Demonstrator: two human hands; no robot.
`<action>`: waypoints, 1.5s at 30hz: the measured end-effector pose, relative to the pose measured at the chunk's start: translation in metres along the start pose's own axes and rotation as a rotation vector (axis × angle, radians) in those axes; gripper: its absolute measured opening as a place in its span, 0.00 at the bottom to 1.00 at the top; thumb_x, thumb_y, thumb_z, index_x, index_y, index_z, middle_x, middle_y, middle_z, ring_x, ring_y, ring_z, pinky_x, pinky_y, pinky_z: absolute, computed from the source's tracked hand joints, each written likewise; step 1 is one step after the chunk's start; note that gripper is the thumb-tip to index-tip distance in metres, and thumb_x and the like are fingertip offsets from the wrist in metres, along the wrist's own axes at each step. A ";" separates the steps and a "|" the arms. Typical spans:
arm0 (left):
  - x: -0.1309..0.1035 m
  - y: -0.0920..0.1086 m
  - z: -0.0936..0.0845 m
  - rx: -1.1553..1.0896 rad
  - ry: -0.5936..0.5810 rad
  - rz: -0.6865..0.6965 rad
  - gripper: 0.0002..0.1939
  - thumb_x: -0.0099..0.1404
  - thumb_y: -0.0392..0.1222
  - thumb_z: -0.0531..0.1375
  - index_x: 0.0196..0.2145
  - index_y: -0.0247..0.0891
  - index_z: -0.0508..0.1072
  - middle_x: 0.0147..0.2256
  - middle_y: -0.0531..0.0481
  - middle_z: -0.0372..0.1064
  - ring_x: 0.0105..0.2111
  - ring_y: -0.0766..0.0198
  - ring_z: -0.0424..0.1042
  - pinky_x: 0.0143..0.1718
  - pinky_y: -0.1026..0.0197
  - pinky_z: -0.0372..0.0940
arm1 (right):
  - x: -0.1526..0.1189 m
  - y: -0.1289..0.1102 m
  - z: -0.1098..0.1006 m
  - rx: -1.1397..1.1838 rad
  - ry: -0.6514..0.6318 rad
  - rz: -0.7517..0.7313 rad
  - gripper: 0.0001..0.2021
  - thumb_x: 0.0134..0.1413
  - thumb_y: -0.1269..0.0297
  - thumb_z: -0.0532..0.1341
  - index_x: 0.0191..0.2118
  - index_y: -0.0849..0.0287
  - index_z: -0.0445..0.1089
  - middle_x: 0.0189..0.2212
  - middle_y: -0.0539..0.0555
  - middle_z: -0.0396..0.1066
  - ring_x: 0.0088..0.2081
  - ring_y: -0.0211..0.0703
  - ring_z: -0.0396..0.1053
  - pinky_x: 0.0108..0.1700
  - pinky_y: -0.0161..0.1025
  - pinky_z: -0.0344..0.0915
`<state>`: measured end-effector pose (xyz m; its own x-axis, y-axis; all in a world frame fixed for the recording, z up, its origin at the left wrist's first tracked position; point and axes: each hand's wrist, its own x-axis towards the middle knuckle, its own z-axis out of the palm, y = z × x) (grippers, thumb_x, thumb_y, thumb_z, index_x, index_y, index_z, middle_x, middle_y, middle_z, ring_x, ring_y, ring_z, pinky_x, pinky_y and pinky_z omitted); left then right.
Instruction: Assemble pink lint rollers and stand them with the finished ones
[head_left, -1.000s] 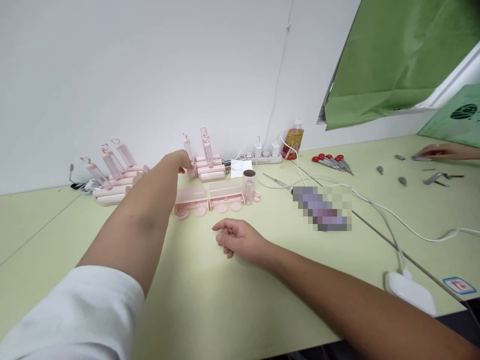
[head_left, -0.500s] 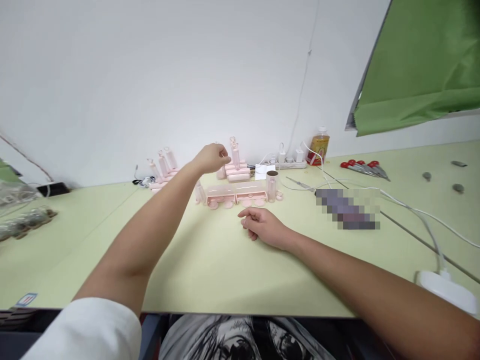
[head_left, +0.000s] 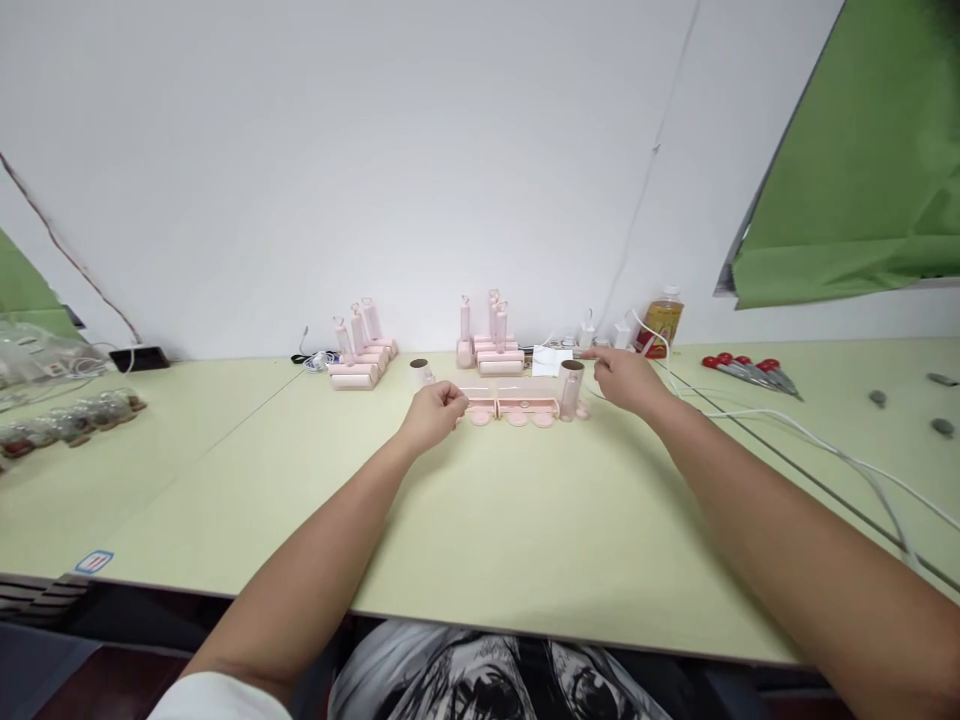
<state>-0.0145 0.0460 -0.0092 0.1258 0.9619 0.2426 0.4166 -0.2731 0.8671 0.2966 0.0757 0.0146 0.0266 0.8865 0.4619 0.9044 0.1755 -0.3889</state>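
My left hand (head_left: 433, 415) is at the left end of a row of pink parts, fingertips pinched together; whatever they hold is too small to make out. Just behind it stands a short roll (head_left: 420, 370) with a brown cardboard core, partly covered by the hand. Two long pink half-shells (head_left: 527, 406) with clear covers lie end to end, flat pink discs (head_left: 517, 419) in front of them. At their right end a second cored roll (head_left: 571, 388) stands upright. My right hand (head_left: 626, 378) hovers beside that roll, index finger stretched out and thumb apart, nothing visible in it.
Pink cylinders with upright looped handles stand in a left group (head_left: 365, 355) and a middle group (head_left: 495, 345) by the wall. A white paper (head_left: 551, 361), chargers, a drink bottle (head_left: 661, 320), red-capped tools (head_left: 754, 370) and loose white cables (head_left: 795, 420) occupy the right side.
My left hand has come back from the middle group to the near row's left end. A cored roll now shows there. My right hand has moved forward and right, beside the right-hand roll.
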 end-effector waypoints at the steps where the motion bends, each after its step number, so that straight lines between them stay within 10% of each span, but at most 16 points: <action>1: 0.000 -0.001 0.001 0.003 -0.004 0.007 0.06 0.56 0.43 0.58 0.25 0.39 0.68 0.23 0.54 0.67 0.19 0.69 0.66 0.21 0.65 0.60 | -0.001 0.007 0.003 -0.005 -0.028 -0.005 0.21 0.53 0.71 0.51 0.49 0.58 0.74 0.35 0.58 0.76 0.34 0.47 0.70 0.36 0.39 0.61; 7: -0.002 -0.008 0.001 0.004 -0.026 0.022 0.08 0.56 0.47 0.59 0.26 0.40 0.67 0.24 0.53 0.67 0.20 0.69 0.65 0.23 0.64 0.63 | -0.015 0.024 0.024 0.003 -0.085 -0.079 0.23 0.59 0.66 0.49 0.58 0.56 0.66 0.37 0.57 0.76 0.36 0.47 0.71 0.36 0.39 0.61; 13: -0.003 -0.007 0.001 0.040 -0.053 0.013 0.09 0.57 0.48 0.59 0.26 0.40 0.67 0.25 0.53 0.67 0.21 0.69 0.65 0.24 0.65 0.64 | -0.009 0.030 0.023 -0.064 0.035 -0.018 0.14 0.58 0.62 0.52 0.42 0.59 0.73 0.33 0.59 0.75 0.35 0.50 0.70 0.35 0.40 0.60; 17: -0.004 -0.008 0.002 0.046 -0.057 0.037 0.09 0.58 0.47 0.58 0.27 0.40 0.68 0.25 0.53 0.66 0.22 0.68 0.65 0.24 0.64 0.64 | -0.009 0.035 0.002 0.027 0.328 0.111 0.11 0.57 0.61 0.54 0.38 0.60 0.71 0.30 0.59 0.73 0.33 0.51 0.70 0.36 0.43 0.62; 21: -0.009 -0.002 0.005 0.047 -0.039 0.129 0.11 0.62 0.50 0.56 0.32 0.40 0.69 0.26 0.53 0.66 0.25 0.67 0.65 0.27 0.64 0.64 | -0.016 0.012 -0.024 0.658 0.617 0.142 0.09 0.56 0.56 0.56 0.37 0.56 0.64 0.24 0.50 0.66 0.24 0.41 0.66 0.29 0.40 0.65; 25: -0.024 0.014 0.014 0.080 -0.080 0.258 0.24 0.62 0.53 0.58 0.53 0.43 0.64 0.42 0.47 0.69 0.31 0.67 0.68 0.33 0.62 0.66 | -0.045 -0.046 -0.020 1.286 0.087 0.201 0.13 0.53 0.53 0.60 0.29 0.55 0.58 0.22 0.46 0.61 0.21 0.35 0.62 0.24 0.35 0.64; 30: -0.036 0.027 0.020 0.043 -0.100 0.586 0.31 0.58 0.53 0.64 0.56 0.43 0.62 0.54 0.41 0.63 0.51 0.54 0.66 0.47 0.56 0.64 | -0.079 -0.088 0.013 1.243 -0.543 0.203 0.15 0.54 0.49 0.58 0.31 0.56 0.61 0.23 0.47 0.63 0.20 0.35 0.61 0.23 0.36 0.63; 36: -0.031 0.022 0.015 0.025 0.035 0.429 0.18 0.60 0.57 0.59 0.38 0.39 0.68 0.36 0.49 0.70 0.35 0.61 0.69 0.37 0.60 0.63 | -0.065 -0.050 0.029 0.299 -0.278 -0.134 0.14 0.59 0.63 0.54 0.50 0.55 0.66 0.42 0.57 0.75 0.40 0.48 0.71 0.42 0.43 0.63; 45: -0.029 0.020 0.015 0.197 -0.106 0.317 0.21 0.57 0.59 0.61 0.40 0.41 0.71 0.33 0.51 0.70 0.31 0.63 0.66 0.31 0.63 0.60 | -0.069 -0.047 0.040 0.031 -0.445 -0.185 0.28 0.57 0.67 0.53 0.64 0.58 0.56 0.52 0.62 0.70 0.51 0.54 0.68 0.47 0.44 0.62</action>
<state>0.0038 0.0121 -0.0057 0.3640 0.8261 0.4301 0.5059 -0.5631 0.6534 0.2348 0.0230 -0.0313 -0.3246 0.9350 0.1427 0.8635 0.3545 -0.3586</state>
